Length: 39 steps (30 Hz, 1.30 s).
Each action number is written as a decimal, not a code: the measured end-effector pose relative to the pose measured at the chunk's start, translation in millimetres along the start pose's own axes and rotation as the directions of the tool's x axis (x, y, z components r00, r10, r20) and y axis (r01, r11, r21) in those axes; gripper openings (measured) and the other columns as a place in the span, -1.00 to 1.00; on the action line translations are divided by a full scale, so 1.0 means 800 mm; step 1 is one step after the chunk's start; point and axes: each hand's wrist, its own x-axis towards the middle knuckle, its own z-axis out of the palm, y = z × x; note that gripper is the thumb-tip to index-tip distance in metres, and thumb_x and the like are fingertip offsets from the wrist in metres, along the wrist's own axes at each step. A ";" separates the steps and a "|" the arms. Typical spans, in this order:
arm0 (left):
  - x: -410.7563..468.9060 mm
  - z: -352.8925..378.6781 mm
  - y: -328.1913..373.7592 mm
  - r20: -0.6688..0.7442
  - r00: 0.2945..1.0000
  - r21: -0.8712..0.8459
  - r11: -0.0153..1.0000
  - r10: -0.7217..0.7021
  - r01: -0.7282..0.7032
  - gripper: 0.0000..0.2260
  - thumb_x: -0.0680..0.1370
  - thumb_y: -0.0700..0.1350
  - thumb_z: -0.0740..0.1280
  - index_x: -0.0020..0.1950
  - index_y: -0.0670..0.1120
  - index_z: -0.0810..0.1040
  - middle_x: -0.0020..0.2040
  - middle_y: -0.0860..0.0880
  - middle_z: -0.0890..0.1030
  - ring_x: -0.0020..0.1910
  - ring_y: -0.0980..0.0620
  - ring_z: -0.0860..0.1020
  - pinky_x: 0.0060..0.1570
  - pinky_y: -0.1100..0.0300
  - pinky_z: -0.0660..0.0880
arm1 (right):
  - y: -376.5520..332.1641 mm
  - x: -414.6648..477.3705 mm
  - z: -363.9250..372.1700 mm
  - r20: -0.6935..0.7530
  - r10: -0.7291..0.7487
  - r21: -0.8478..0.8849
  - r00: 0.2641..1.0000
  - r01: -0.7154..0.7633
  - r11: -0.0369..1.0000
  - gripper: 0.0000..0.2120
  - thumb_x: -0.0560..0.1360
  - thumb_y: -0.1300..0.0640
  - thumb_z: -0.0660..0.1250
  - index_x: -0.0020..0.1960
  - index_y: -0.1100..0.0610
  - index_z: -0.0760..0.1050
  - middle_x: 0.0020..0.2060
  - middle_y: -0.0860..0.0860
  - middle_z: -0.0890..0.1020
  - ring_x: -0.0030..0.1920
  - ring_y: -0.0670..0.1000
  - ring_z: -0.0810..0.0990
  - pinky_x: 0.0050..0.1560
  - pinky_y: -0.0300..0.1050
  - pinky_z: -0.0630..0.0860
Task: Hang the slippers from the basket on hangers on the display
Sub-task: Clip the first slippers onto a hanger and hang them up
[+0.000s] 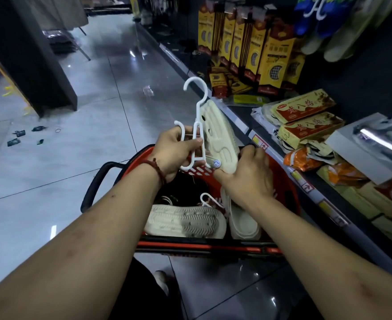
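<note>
My left hand grips a white plastic slipper hanger by its lower frame, hook end pointing up. A cream slipper lies against the hanger's right side, sole facing me, and my right hand holds its heel end. Both hands are above a red shopping basket on the floor. Inside the basket lie a cream slipper sole-up, another cream slipper, a spare white hanger and dark footwear.
A dark shelf unit runs along the right with packaged insoles and boxed goods. Blue slippers on a white hanger hang at the top right. The grey tiled aisle floor lies to the left, with small scraps.
</note>
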 end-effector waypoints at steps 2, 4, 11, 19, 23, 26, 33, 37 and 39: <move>-0.001 -0.005 0.004 0.005 1.000 -0.030 0.999 0.028 -0.028 -0.88 0.60 -0.35 0.33 0.11 -0.25 0.58 -0.10 -0.28 0.65 -0.15 -0.25 0.69 -0.22 -0.05 0.67 | 0.001 0.006 -0.001 0.075 0.015 0.110 0.997 -0.023 0.994 -0.25 0.27 -0.31 0.48 0.21 0.17 0.35 0.23 0.13 0.40 0.25 0.18 0.38 0.16 0.07 0.43; -0.004 -0.011 0.008 0.041 0.998 -0.065 0.997 0.050 -0.048 -0.88 0.60 -0.36 0.31 0.11 -0.25 0.57 -0.16 -0.22 0.64 -0.24 -0.15 0.69 -0.35 0.09 0.64 | 0.009 0.015 -0.004 0.309 0.073 0.409 0.948 -0.202 0.890 -0.21 0.23 -0.23 0.59 0.25 0.10 0.31 0.24 0.06 0.44 0.23 0.06 0.47 0.19 -0.02 0.47; -0.008 -0.011 0.004 0.061 0.998 -0.038 0.999 0.031 -0.029 -0.83 0.56 -0.36 0.37 0.15 -0.31 0.59 -0.04 -0.35 0.66 -0.13 -0.26 0.70 -0.20 -0.08 0.68 | 0.013 0.014 -0.013 0.332 0.134 0.659 0.934 -0.332 0.676 -0.01 0.24 -0.13 0.64 0.47 -0.11 0.11 0.17 -0.10 0.50 0.14 -0.02 0.53 0.22 -0.03 0.48; -0.011 0.027 -0.009 0.076 0.997 0.107 0.994 -0.021 0.012 -0.91 0.53 -0.36 0.42 0.03 -0.26 0.64 -0.09 -0.33 0.69 -0.15 -0.24 0.70 -0.18 -0.13 0.68 | 0.022 0.040 -0.031 0.381 0.338 0.873 0.861 -0.455 0.177 -0.38 0.34 -0.18 0.53 0.31 -0.02 0.42 0.07 0.06 0.67 0.03 0.19 0.68 -0.07 0.20 0.66; -0.001 0.012 -0.001 -0.028 1.000 -0.101 0.995 0.012 -0.015 -0.88 0.53 -0.33 0.43 0.05 -0.23 0.62 -0.13 -0.23 0.69 -0.18 -0.17 0.68 -0.16 -0.07 0.67 | 0.044 0.048 -0.044 0.574 0.075 0.819 0.815 -0.573 -0.043 -0.60 0.53 -0.18 0.34 0.21 0.07 0.61 0.04 0.16 0.68 -0.03 0.22 0.61 0.05 0.19 0.56; -0.004 0.007 0.006 0.087 0.996 -0.248 0.968 -0.014 0.035 -0.86 0.55 -0.33 0.38 0.10 -0.24 0.58 -0.09 -0.21 0.70 -0.17 -0.11 0.67 -0.12 0.03 0.66 | 0.047 0.039 -0.045 0.658 -0.118 0.740 0.744 -0.668 -0.082 -0.55 0.59 -0.17 0.22 0.30 0.10 0.59 0.11 0.17 0.65 -0.06 0.18 0.64 0.03 0.09 0.55; -0.015 0.019 0.013 0.309 0.951 -0.488 0.857 -0.010 0.168 -0.85 0.60 -0.32 0.27 0.14 -0.29 0.54 0.09 -0.26 0.60 0.28 -0.22 0.48 0.47 -0.18 0.33 | 0.052 0.032 -0.032 0.751 -0.182 0.627 0.635 -0.772 -0.108 -0.47 0.57 -0.30 0.20 0.26 0.06 0.64 0.16 0.14 0.66 0.04 0.15 0.64 0.17 0.08 0.47; -0.022 0.020 0.022 0.390 0.920 -0.478 0.860 0.024 0.180 -0.83 0.57 -0.27 0.31 0.14 -0.27 0.52 -0.11 -0.12 0.59 -0.02 -0.03 0.48 0.10 0.14 0.43 | 0.045 0.036 -0.024 0.726 -0.194 0.627 0.659 -0.751 -0.207 -0.46 0.56 -0.30 0.21 0.26 0.08 0.63 0.18 0.12 0.65 0.09 0.12 0.61 0.24 0.04 0.42; -0.027 0.024 0.022 0.432 0.901 -0.455 0.871 0.037 0.182 -0.84 0.58 -0.31 0.26 0.13 -0.27 0.56 -0.12 -0.11 0.61 -0.18 0.07 0.49 -0.12 0.23 0.51 | 0.042 0.037 -0.024 0.701 -0.199 0.635 0.684 -0.727 -0.261 -0.48 0.58 -0.26 0.23 0.30 0.08 0.60 0.17 0.11 0.65 0.10 0.11 0.62 0.27 0.00 0.40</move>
